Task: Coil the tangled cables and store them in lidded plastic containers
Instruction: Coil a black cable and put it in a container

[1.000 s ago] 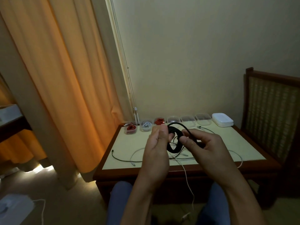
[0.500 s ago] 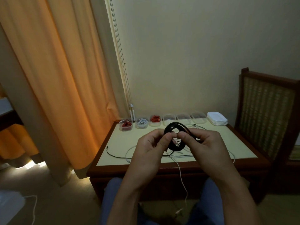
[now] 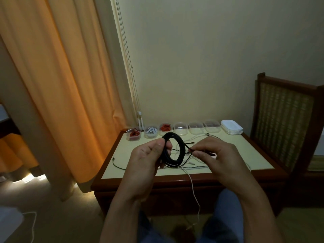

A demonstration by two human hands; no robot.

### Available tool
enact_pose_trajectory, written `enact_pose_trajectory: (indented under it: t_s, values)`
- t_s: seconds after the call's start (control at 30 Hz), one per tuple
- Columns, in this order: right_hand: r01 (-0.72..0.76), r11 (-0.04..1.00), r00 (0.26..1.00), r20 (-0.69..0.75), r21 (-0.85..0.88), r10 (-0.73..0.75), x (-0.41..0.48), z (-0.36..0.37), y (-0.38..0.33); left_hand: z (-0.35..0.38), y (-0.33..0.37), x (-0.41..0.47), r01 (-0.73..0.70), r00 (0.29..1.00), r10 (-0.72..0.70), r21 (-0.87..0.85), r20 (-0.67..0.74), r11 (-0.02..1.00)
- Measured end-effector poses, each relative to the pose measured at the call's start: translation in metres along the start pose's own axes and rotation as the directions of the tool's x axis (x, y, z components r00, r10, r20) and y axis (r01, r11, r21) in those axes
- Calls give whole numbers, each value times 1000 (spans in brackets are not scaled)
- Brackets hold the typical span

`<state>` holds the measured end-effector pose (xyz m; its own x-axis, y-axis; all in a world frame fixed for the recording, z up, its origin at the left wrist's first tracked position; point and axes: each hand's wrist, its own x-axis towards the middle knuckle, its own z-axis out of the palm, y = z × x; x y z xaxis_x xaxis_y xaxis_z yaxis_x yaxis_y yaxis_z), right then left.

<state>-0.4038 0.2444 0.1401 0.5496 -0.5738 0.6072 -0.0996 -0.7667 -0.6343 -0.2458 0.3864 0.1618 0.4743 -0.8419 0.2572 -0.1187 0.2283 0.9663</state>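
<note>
The left hand [image 3: 149, 160] grips a coiled black cable [image 3: 174, 161], thumb on the near side and fingers curled through the ring, holding the coil upright above the table [image 3: 254, 155]. The right hand [image 3: 215, 155], just beside it and apart from it, pinches the cable's free end, which runs from the top of the coil into its fingertips. Under both hands lie loose cables [image 3: 198, 167], mostly white, in a tangle; 1 white strand hangs over the table edge nearest the person. Beyond the hands stand 6 clear containers [image 3: 180, 129] in a row at the far edge; the 3 beyond the left hand contain red, white and red cables. A stack of white lids [image 3: 231, 127] sits beyond the right hand, with a chair [image 3: 284, 120] farther right.
</note>
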Motion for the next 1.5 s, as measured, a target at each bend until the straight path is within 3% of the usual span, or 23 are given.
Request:
enact_pose_trajectory:
  t_s: [0.1,0.13,0.2,0.27,0.4,0.57,0.67,0.73,0.8,0.9,1.03,1.13,1.23,1.37,1.5]
  values:
    - [60,984,994,-84,-166,-74,2,11,3,1,0,1,15,1000,-15,-9,6,1000]
    - [42,992,990,-132,-115,-58,2,13,1,0,0,2,20,1000,-20,-14,9,1000]
    - [-59,980,974,-204,190,98,3,15,-5,-2,-1,2,32,999,-32,-5,13,999]
    - [-149,857,946,-181,494,269,4,17,-11,-2,-2,2,41,999,-42,10,29,999]
    - [-213,575,902,-67,790,426,6,17,-12,1,-6,3,55,996,-57,35,72,998]
    - [-262,285,888,114,922,446,7,17,-12,2,-8,3,76,990,-79,24,120,997]
    - [-348,221,877,233,911,420,5,21,-12,2,-10,4,59,990,-64,42,127,997]
    - [-421,263,871,306,868,384,3,21,-14,1,-10,4,43,995,-50,80,88,996]
    - [-437,393,884,308,809,351,2,21,-16,1,-11,4,35,999,-38,125,25,992]
    - [-405,577,910,253,709,328,0,19,-18,1,-11,5,3,999,4,164,-45,986]
    - [-359,725,931,279,588,235,-1,15,-32,4,-9,6,-36,993,57,192,-107,981]
    - [-342,829,935,253,443,250,-3,22,-40,5,-9,6,-50,992,74,212,-105,976]
    - [-346,875,937,168,339,306,-4,33,-43,5,-9,7,-68,988,98,235,-119,970]
    - [-336,926,937,158,171,311,-7,33,-36,-7,-9,15,-44,961,100,214,-258,976]
    - [-248,953,968,-3,173,252,-2,20,-25,-25,-14,24,-57,951,124,234,-283,970]
